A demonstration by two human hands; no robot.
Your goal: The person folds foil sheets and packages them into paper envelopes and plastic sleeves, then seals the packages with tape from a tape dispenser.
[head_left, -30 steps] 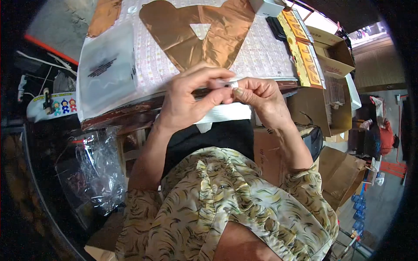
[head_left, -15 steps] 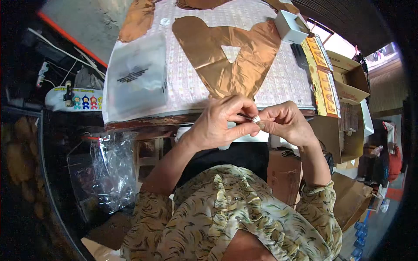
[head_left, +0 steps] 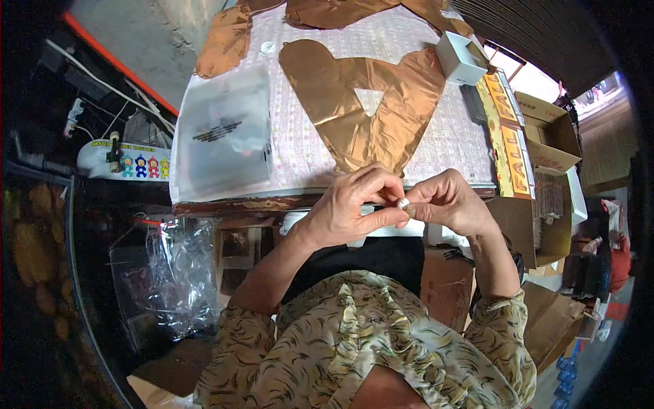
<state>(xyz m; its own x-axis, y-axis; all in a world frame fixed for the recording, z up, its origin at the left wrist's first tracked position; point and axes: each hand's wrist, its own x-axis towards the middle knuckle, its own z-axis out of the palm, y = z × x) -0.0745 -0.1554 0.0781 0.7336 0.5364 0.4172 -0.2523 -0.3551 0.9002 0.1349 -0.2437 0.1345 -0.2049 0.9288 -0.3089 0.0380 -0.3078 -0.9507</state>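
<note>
A small white item (head_left: 403, 203), too small to name, is pinched between my two hands just in front of the table's near edge. My left hand (head_left: 357, 208) has its thumb and fingers closed at the item's left side. From the right, my right hand (head_left: 449, 204) holds it between thumb and fingertips. Beyond the hands, a flat copper-coloured foil balloon (head_left: 327, 88) shaped like a letter A lies on the table (head_left: 289, 157). To its left is a clear plastic bag (head_left: 225, 153) with dark print.
More copper foil (head_left: 225, 41) lies along the far and left table edges. An open white box (head_left: 462, 60) and a yellow printed strip (head_left: 505, 136) are at the right. Cardboard boxes (head_left: 545, 129) stand beyond. Clear plastic wrapping (head_left: 180, 273) hangs below the table's left side.
The view has shifted slightly, so the table and hands appear lower and a little farther right. Both hands still pinch the small white item, with the fingers slightly readjusted.
</note>
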